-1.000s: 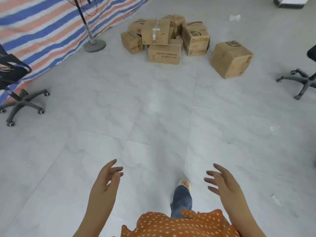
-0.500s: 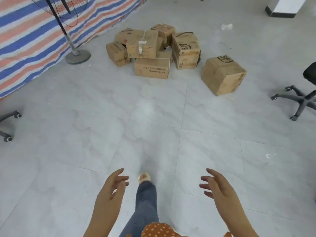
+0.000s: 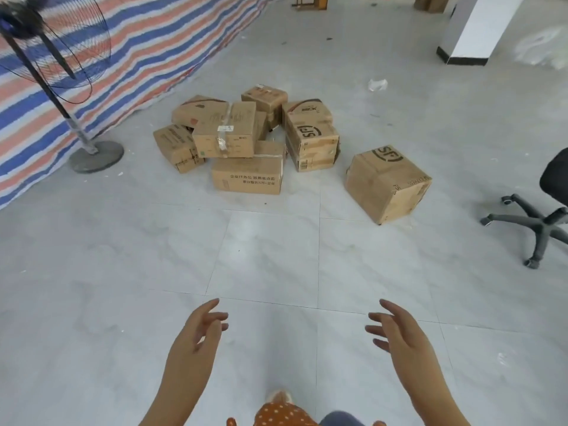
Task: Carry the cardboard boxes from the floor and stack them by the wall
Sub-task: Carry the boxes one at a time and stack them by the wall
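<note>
Looks like eight brown cardboard boxes (image 3: 249, 139): seven piled on the grey tiled floor (image 3: 264, 259), some half-hidden, one apart. Left hand (image 3: 196, 339) and right hand (image 3: 399, 336) empty, fingers loosely spread.

Cardboard boxes (image 3: 249, 139) beyond empty hands (image 3: 196, 336)

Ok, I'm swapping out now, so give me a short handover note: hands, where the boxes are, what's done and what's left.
Left hand: open, empty, held out in front.
Right hand: open, empty, held out in front.
Boxes: a pile of cardboard boxes lies on the tiled floor ahead, near the striped tarp. One lone SF box sits tilted, apart on the pile's right.
Done: nothing in hand; no stack in view.
Left: walk up, lift a box, carry it to the wall, stack, repeat. Watch the fan stand and office chair.
</note>
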